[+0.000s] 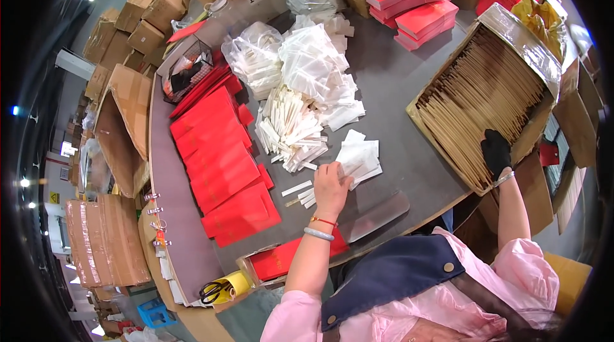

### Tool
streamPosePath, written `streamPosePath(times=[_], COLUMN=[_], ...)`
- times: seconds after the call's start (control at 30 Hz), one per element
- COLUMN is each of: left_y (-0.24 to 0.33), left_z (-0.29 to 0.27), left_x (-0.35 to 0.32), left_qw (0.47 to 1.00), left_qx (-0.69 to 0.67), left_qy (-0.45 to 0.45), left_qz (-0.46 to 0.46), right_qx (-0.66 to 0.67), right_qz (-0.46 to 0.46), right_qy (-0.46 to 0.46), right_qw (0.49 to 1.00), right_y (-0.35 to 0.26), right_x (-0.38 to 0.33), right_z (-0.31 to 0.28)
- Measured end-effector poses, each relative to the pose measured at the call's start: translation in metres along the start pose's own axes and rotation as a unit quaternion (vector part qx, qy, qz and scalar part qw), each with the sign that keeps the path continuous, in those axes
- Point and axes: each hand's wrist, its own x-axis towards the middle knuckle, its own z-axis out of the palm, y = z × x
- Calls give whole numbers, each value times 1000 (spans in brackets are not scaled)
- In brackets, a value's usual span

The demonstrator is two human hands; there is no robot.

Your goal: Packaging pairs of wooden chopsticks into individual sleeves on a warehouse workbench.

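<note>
My bare left hand [331, 187] is at the front of the table with its fingers curled, against the near edge of a small pile of flat white paper packets [359, 158]. Whatever its fingertips hold is hidden. Several narrow white strips [298, 190] lie beside it. My right hand [496, 153], in a black glove, rests with bent fingers at the near right of an open carton [441, 156]. That carton is tightly filled with brown cardboard pieces [476, 96] standing on edge. The dark fingers blend together, and what they grip there cannot be made out.
Red envelopes [220, 163] overlap down the left side. White packets [313, 64] and loose strips [291, 124] are heaped mid-table. Red stacks [416, 9] stand at the back. A clear plastic piece [377, 217] lies by the front edge, scissors [212, 292] in a yellow holder [235, 286].
</note>
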Motion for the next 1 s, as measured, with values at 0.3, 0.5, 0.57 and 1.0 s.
streamPosePath(times=[0.3,0.5,0.57,1.0], left_y=[3,3,12,44], left_z=[2,-3,-10,-59], left_x=[1,-5,-8,-103], left_qw=[1000,996,991,998], left_qx=[-14,-89,-129,8], left_qy=[15,-12,-20,-56], left_qz=[22,-13,-22,-1], right_qx=[-4,358,366,187], right_qz=[8,-146,-184,-349], right_qy=[196,74,13,-156], right_qw=[980,919,912,905], right_y=[7,-80,-116,-140], right_x=[-5,-43,-65,-90], right_z=[6,-6,1,57])
